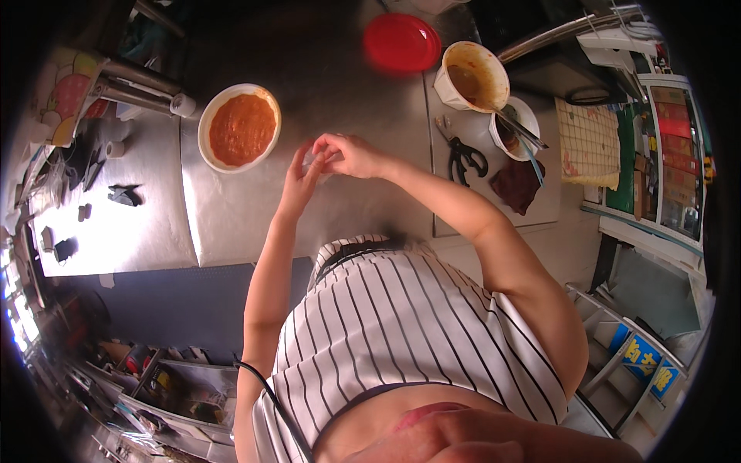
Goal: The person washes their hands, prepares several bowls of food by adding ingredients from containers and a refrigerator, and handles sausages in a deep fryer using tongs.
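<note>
My left hand [301,178] and my right hand [347,156] meet above the steel worktop [359,202], fingertips close together. Between their fingers is something thin, clear and plastic-like [333,168]; its shape is hard to make out. Just left of the hands stands a round white bowl [204,142] of chunky orange-red sauce [242,129]. Beyond the hands, to the right, lies a round red lid [402,44]. Beside it a white tub [454,92] has brownish remains inside.
Black-handled scissors [466,159] lie right of my hands. Near them are a smaller white bowl [529,116] with utensils across it and a dark red cloth [517,184]. White rolls [114,150] and small black objects [124,195] lie on the left. A checked cloth [587,142] hangs at right.
</note>
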The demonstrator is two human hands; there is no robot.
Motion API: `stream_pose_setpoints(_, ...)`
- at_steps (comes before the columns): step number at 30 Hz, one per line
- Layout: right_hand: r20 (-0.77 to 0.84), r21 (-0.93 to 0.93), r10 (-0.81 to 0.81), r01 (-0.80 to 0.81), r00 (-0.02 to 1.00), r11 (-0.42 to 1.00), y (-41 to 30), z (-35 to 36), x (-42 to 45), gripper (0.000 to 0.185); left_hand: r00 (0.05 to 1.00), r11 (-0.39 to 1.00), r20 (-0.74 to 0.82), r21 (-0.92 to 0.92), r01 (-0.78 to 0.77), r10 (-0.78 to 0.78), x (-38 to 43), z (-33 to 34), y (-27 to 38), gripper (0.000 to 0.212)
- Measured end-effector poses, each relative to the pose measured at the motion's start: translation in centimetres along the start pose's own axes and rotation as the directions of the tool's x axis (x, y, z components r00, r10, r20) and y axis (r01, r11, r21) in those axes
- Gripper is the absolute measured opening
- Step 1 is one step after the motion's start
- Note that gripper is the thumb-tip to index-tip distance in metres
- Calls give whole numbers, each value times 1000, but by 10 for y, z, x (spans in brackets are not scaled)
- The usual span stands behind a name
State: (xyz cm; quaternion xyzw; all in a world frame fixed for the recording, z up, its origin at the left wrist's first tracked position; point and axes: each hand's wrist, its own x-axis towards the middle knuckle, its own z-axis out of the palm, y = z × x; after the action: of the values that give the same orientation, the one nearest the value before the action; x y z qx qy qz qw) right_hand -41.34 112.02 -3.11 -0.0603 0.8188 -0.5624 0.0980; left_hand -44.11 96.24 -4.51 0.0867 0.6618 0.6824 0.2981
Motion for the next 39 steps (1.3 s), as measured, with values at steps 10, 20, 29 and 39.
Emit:
stream_pose_setpoints(10,-548,-805,-168,-462,819,373,75,-114,49,32,955,958,-171,-199,207,-242,-19,-49,-42,25)
stream_pose_setpoints(20,-492,-867,-476,-363,729,341,37,-145,61,15,800,995,-597,27,93,-58,-37,-126,9,35)
stream_pose_setpoints(29,-683,501,273,162,677,850,-10,-129,92,15,793,972,-601,231,51,101,-2,-150,23,31)
stream_pose_setpoints(39,-171,775,464,-173,869,609,29,2,188,21,777,860,-593,490,141,210,7,-150,27,37)
